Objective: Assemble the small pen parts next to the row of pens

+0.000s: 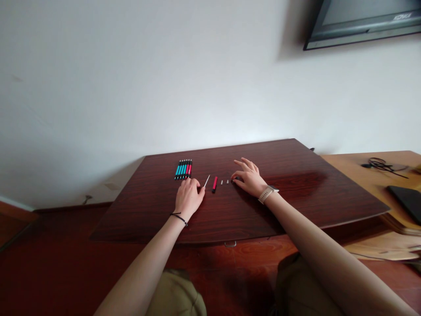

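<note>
My left hand (188, 196) rests knuckles-up on the dark wooden table (296, 193), fingers curled, its fingertips beside a thin white refill (207, 181). Whether it pinches the refill I cannot tell. A red pen barrel (215, 184) lies just right of the refill, followed by two tiny grey parts (224, 182). My right hand (249, 177), with a watch on the wrist, has its thumb and fingers touching a small dark part (233, 180) on the table. A neat row of several teal and red pens (183, 169) lies beyond my left hand.
A lighter wooden desk (358, 175) adjoins the table on the right, carrying a black cable (381, 165) and a dark flat device (406, 199). A screen (365, 22) hangs on the white wall at upper right. My knees show below the table edge.
</note>
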Tool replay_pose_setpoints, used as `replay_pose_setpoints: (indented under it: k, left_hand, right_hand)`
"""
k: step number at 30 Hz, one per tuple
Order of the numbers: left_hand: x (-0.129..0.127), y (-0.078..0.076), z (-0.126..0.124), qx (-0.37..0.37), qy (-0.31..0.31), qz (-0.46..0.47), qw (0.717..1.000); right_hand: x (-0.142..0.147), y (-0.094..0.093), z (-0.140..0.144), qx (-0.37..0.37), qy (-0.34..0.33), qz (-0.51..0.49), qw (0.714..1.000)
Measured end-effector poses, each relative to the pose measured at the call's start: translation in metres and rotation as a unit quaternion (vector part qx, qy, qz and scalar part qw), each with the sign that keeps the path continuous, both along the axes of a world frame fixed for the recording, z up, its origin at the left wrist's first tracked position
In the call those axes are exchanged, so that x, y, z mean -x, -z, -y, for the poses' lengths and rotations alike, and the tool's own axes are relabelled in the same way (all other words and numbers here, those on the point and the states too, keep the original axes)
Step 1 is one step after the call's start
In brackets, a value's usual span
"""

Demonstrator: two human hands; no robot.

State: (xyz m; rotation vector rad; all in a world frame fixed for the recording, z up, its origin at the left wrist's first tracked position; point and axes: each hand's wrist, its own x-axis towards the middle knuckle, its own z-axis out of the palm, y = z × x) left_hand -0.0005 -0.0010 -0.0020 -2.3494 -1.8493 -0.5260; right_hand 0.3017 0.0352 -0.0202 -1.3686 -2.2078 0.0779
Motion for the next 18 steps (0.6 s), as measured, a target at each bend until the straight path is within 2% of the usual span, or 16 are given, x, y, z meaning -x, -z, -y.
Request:
replay_pose_setpoints:
  k: [9, 18]
  left_hand:
    - [-0.0036, -0.0065, 0.0024, 0.012, -0.011, 0.006, 1.000]
    - [-0.0021, -0.0033, 0.0007, 0.010, -0.012, 0.000, 1.000]
  right_hand:
    - [0.0001, 0.0031, -0.0001, 0.005, -0.005, -0.004, 1.000]
    - [-0.0011, 0.0055, -0.0012, 0.006, -0.001, -0.004, 1.000]
